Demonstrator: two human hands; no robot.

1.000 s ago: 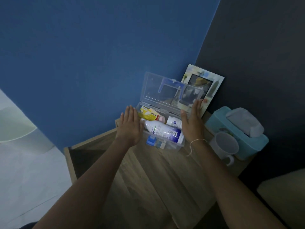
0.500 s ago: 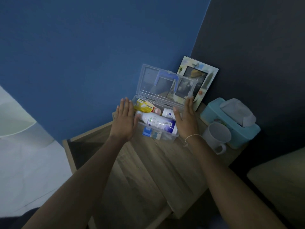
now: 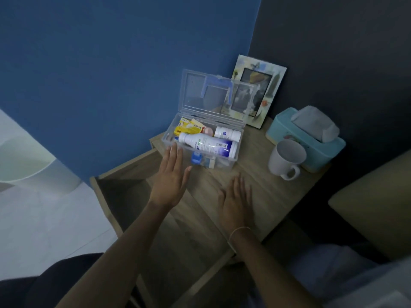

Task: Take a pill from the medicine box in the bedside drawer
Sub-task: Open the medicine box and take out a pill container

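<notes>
Nearest the camera, two bare forearms are seen reaching forward over the wooden bedside surface (image 3: 262, 192). The right hand (image 3: 235, 196) is held flat and spread, palm down, with nothing in it, over the bare wood well short of the medicine box; a thin band is worn at its wrist. The left hand (image 3: 171, 176) is likewise held flat with fingers extended and empty, and its fingertips (image 3: 172, 150) are placed at the near left corner of the box; whether they touch the plastic cannot be told. To the left of the hands, the drawer (image 3: 120, 190) is seen pulled open, its inside dark.

Further off, the clear medicine box (image 3: 234, 162) is set on the surface toward the far left corner, its long axis running left to right and slightly away on the right. Its lid (image 3: 195, 90) is stood open and upright along the far edge. Inside, a white bottle (image 3: 206, 144) is laid on its side along the box's long axis, cap pointing left. Behind it a smaller white bottle (image 3: 226, 134) and a yellow packet (image 3: 186, 129) are seen, and a small blue-capped item (image 3: 196, 158) is seen at the near wall.

To the right, a white mug (image 3: 287, 158) is placed just beside a teal tissue box (image 3: 311, 147). Farthest, a picture frame (image 3: 273, 85) is leaned against the dark wall behind the lid.
</notes>
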